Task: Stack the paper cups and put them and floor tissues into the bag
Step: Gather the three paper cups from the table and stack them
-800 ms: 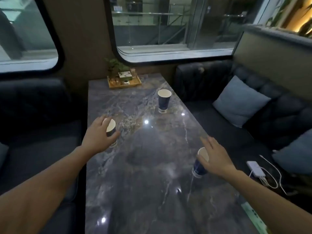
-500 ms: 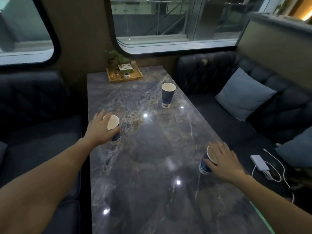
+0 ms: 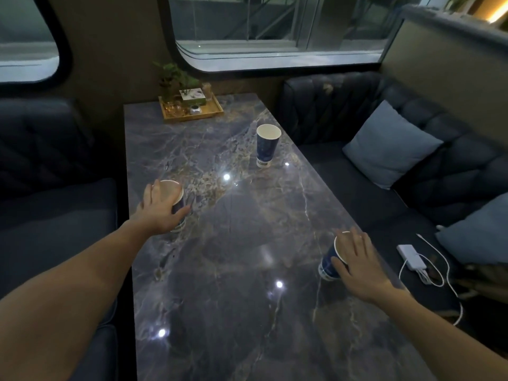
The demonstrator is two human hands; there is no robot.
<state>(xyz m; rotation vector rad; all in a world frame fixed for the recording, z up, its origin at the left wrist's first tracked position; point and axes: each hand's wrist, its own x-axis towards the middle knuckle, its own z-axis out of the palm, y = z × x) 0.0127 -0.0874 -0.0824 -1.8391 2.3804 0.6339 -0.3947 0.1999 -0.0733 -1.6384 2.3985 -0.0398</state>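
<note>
Three dark blue paper cups with white rims stand on the grey marble table [image 3: 233, 257]. My left hand [image 3: 159, 213] wraps around the cup at the table's left edge [image 3: 176, 199], thumb in front and fingers behind it. My right hand [image 3: 357, 265] closes around the cup near the right edge [image 3: 330, 262], which tilts slightly. The third cup [image 3: 267, 145] stands upright and untouched farther back on the right. No bag and no tissues are in view.
A wooden tray [image 3: 192, 110] with a plant, a small box and glass items sits at the table's far end. Dark sofas flank both sides. On the right seat lie a white power bank with cable [image 3: 412, 255] and light blue cushions [image 3: 390, 144].
Both hands have settled onto their cups: the left thumb now wraps the front of the left cup, and the right fingers have closed on the right cup. The camera has tilted down.
</note>
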